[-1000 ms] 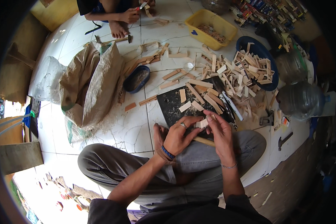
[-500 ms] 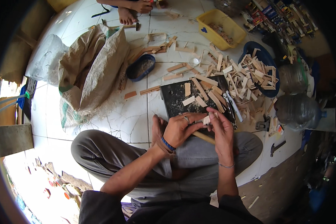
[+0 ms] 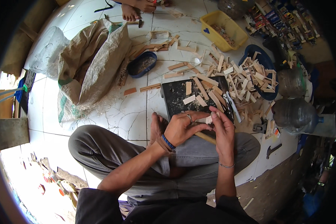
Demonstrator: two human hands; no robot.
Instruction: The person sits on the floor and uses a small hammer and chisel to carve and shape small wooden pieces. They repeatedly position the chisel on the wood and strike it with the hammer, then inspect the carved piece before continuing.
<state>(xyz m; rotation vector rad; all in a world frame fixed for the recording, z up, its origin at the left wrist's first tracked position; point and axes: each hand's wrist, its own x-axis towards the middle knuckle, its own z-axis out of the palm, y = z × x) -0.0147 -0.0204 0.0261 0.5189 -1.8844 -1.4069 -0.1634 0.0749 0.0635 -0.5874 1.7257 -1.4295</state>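
Over the near edge of a black board [image 3: 171,98], my two hands meet around a small pale wood piece [image 3: 208,120]. My left hand [image 3: 181,128] pinches one end of it between thumb and fingers. The fingertips of my right hand [image 3: 224,128] close on the other end and hide part of it. Beneath both hands lies a wooden stick or handle [image 3: 205,137]; its far end is covered. Several wood strips [image 3: 201,88] and shavings rest on the board. A white-and-dark long tool [image 3: 233,106] lies along its right edge.
A heap of wood pieces [image 3: 246,82] spills from a blue basin [image 3: 269,95]. Behind are a yellow tub [image 3: 233,35], a blue oval dish [image 3: 142,64] and an open sack [image 3: 100,67]. A hammer [image 3: 274,150] lies right. Another person's foot [image 3: 130,13] shows at the far edge.
The view has shifted slightly. My right fingers have changed position a little on the wood piece, which now looks tilted and more covered. Both hands keep hold.
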